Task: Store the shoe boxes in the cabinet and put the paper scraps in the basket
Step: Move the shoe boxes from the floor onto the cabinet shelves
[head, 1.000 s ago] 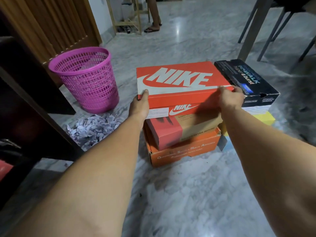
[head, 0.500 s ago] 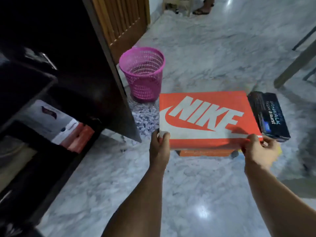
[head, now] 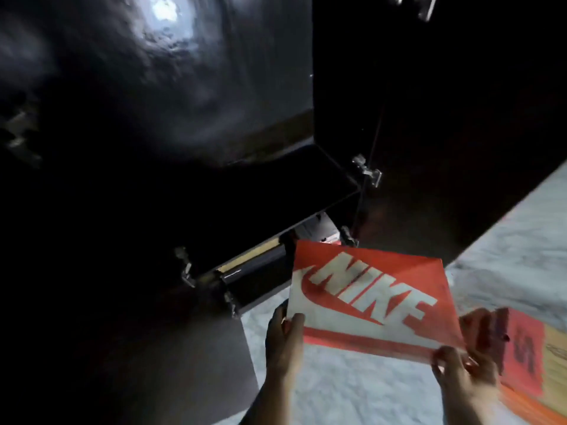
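Both hands grip one orange shoe box (head: 372, 297), held lid-up above the marble floor (head: 518, 228). My left hand (head: 283, 335) clamps the near left corner, thumb over the lid's edge; my right hand (head: 463, 378) pinches the near right corner. The box sits at about five o'clock in my view, tilted, its far edge just in front of the dark cabinet (head: 276, 185), whose open shelves lie at eleven o'clock from it. More boxes (head: 534, 357) are stacked at three o'clock, close beside my right hand, blurred.
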